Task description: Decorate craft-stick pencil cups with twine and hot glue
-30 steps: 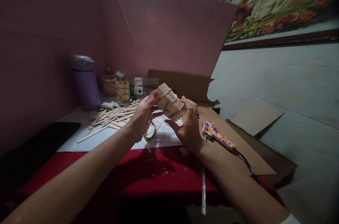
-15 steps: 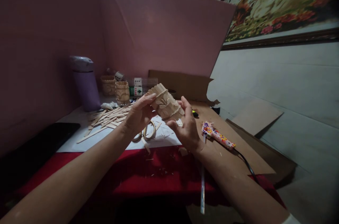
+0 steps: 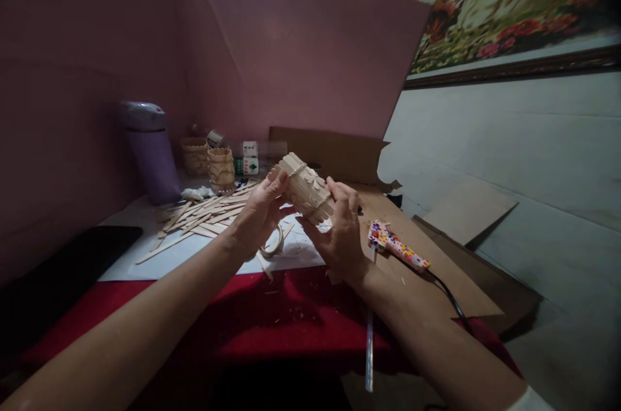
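Note:
Both my hands hold a small cup made of wooden craft sticks (image 3: 305,186), tilted on its side above the table. My left hand (image 3: 259,215) grips its left end with thumb and fingers. My right hand (image 3: 339,230) wraps round its right end from below. Under the hands lie scissors with tan handles (image 3: 276,244) on a white sheet (image 3: 194,252). A pile of loose craft sticks (image 3: 204,217) is spread on that sheet to the left.
Two finished stick cups (image 3: 220,168) stand at the back beside a purple flask (image 3: 148,152). A patterned glue gun (image 3: 395,248) with a black cord lies on brown cardboard (image 3: 436,281) at right. A glue stick (image 3: 369,349) rests on the red cloth (image 3: 291,320). A dark slab (image 3: 58,268) lies at left.
The stick cup has been turned slightly in my hands and lowered a little. My right fingers have closed more tightly round it.

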The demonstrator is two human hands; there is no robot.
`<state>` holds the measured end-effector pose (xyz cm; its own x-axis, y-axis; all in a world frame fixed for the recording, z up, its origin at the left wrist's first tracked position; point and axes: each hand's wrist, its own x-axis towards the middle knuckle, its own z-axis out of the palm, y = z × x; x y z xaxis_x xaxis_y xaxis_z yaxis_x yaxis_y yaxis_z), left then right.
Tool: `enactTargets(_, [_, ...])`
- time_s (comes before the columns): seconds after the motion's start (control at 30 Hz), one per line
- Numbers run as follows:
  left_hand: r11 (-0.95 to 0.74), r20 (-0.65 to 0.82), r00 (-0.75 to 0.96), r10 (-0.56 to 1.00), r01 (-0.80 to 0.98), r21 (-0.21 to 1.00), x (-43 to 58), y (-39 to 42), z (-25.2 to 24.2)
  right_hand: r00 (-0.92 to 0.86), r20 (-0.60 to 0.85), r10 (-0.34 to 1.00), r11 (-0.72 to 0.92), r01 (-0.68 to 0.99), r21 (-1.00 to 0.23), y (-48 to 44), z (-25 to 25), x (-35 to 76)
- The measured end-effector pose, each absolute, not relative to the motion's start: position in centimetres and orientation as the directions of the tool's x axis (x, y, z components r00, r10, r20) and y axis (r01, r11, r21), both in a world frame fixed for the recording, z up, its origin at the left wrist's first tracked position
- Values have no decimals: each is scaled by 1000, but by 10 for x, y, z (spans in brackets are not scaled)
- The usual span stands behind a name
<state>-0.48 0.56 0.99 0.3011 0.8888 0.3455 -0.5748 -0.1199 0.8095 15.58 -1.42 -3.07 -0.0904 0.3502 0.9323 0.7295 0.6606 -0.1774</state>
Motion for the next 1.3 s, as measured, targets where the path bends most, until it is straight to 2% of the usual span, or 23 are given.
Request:
enactTargets(0.2, [-81,285,239,928,-616,783,-5,4,16,-134,918,373,649,745,-155,-17,-30,155])
enactTargets(0.37, [-54,269,254,929,-628,777,-8,4,19,-95,899,427,717,641,-273,-18,-29,156])
enactTargets(0.53, [-56,287,282,916,-617,785,-11,5,18,-79,822,564,726,521,-449,-18,-30,156])
enactTargets(0.7, [-60,307,302,903,-619,783,-13,9,16,-72,789,610,688,542,-482,-18,-31,154])
enactTargets(0.93, [-57,320,330,888,-611,790,-12,8,17,-42,826,561,689,577,-439,-17,-33,151])
enactTargets(1.17, [-89,272,238,932,-578,811,-9,10,14,-72,906,417,656,714,-244,-13,-33,153])
enactTargets(1.3, [-108,292,243,925,-569,815,-8,12,12,-126,931,341,634,762,-129,-15,-32,152])
